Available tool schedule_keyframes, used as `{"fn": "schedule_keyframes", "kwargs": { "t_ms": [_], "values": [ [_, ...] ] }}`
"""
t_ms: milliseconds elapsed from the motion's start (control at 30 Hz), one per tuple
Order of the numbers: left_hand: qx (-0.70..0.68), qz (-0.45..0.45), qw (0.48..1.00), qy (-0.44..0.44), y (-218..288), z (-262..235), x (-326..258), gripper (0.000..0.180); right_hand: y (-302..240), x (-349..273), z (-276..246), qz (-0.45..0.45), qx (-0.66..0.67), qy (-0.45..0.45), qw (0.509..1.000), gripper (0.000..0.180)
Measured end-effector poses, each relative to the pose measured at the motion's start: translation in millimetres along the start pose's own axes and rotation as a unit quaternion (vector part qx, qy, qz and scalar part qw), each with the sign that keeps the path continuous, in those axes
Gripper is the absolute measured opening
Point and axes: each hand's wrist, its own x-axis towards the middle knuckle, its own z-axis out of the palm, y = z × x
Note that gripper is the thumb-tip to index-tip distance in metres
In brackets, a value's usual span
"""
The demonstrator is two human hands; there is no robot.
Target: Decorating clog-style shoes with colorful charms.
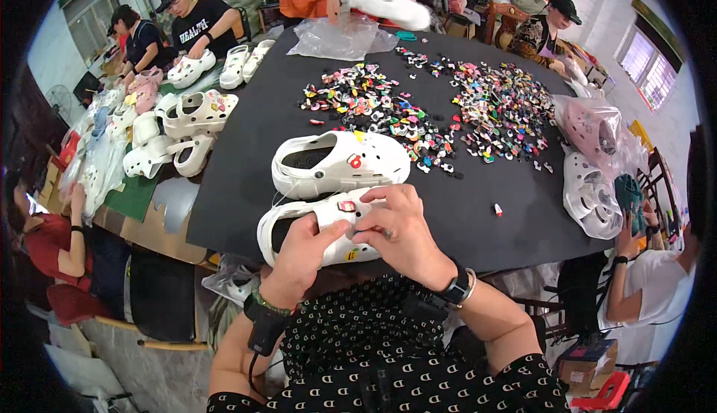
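Low in the middle of the frame, both hands work on a white foam clog (pixel 328 226) that lies at the near edge of the black table mat (pixel 246 159). The left hand (pixel 302 252) cups the clog's side from below, fingers curled and pressed against the rounded upper, while the right hand (pixel 399 226) bends over its toe with fingertips bunched close, seemingly pinching or pressing a small charm, though the piece itself is hidden under the fingers. The clog already carries a red charm (pixel 346 206) and a yellow one (pixel 351 255). A risk I see: the smooth, springy foam could twist in the grip, so the charm might slip and fall off the near edge of the mat. Just above lies a second white clog (pixel 340 160), chunky and perforated, with a red charm of its own. Further up, heaps of small glossy charms (pixel 448 110) spread across the matte cloth.
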Motion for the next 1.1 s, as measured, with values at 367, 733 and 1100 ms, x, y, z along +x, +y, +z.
{"fn": "schedule_keyframes", "kwargs": {
  "t_ms": [367, 733, 1100],
  "values": [
    [-0.021, -0.013, 1.0, -0.002, -3.1, -0.2, -3.8, 0.038, -5.8, -5.1, -2.1, -0.02, -0.072, 0.003, 0.997, 0.024],
    [0.024, 0.018, 1.0, -0.007, -8.0, -0.3, -6.5, 0.031, -10.0, 19.5, -10.4, 0.07, -0.106, -0.158, 0.979, 0.06],
    [0.257, 0.146, 0.954, 0.048, -24.2, 5.2, -14.2, 0.023, -6.3, 31.7, 2.3, 0.028, -0.212, -0.181, 0.96, 0.051]
  ]
}}
